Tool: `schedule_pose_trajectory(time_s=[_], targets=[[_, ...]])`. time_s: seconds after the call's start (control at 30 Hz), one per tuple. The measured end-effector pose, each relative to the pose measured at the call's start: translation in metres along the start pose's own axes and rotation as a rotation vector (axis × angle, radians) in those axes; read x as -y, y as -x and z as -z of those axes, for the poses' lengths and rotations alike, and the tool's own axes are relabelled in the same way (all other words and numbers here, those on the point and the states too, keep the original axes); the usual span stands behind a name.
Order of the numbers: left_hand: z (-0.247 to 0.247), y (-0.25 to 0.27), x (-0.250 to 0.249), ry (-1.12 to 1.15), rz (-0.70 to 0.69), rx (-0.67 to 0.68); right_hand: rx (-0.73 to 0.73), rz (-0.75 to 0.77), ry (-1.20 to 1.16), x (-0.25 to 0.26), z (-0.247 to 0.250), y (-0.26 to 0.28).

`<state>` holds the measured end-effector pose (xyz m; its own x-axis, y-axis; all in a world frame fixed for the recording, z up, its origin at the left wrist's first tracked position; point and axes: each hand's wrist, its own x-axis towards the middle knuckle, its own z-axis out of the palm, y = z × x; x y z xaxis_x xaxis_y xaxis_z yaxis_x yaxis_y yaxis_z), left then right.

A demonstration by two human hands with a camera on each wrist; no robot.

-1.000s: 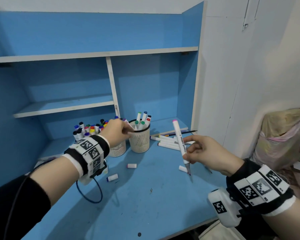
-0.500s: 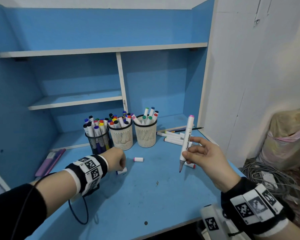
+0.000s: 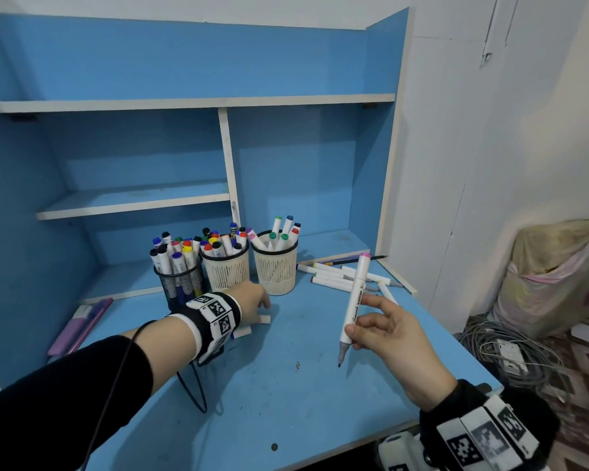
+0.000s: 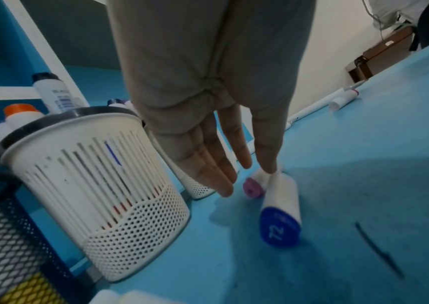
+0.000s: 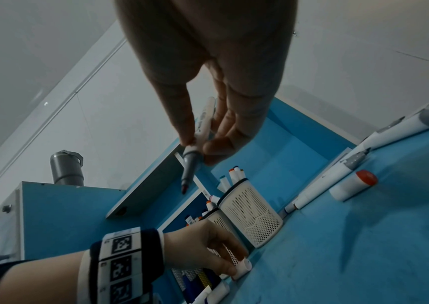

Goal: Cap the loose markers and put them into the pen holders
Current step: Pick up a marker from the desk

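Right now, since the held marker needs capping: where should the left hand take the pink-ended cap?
Pinch the pink-ended cap by its white barrel from above, thumb and finger on the long sides, I'd judge: it lies flat on the desk, and the blue-ended cap crowds its far end.

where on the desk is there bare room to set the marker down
Bare desk lies near the front edge, between the left hand and right hand. It is crowded at the back: three pen holders, loose markers to their right, and caps by the left hand.
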<state>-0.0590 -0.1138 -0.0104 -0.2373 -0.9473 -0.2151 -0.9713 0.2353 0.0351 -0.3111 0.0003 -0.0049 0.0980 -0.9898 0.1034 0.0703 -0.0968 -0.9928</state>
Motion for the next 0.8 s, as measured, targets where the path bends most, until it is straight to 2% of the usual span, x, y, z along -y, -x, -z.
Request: schedule_pose_trajectory(time_s=[0.23,0.43,0.8], targets=[[0.000,-0.003,0.000,-0.020,0.009,0.006,0.011,-0.038,-0.023,-0.005,0.004,0.003],[0.003,0.007,-0.006,0.055,-0.032,-0.089,-0.003,-0.057,-0.063,-0.006,0.005,0.000],[0.015,0.082,-0.032,0.246,-0.207,-0.204,-0.016,0.005,-0.197,0.011,-0.011,0.001]])
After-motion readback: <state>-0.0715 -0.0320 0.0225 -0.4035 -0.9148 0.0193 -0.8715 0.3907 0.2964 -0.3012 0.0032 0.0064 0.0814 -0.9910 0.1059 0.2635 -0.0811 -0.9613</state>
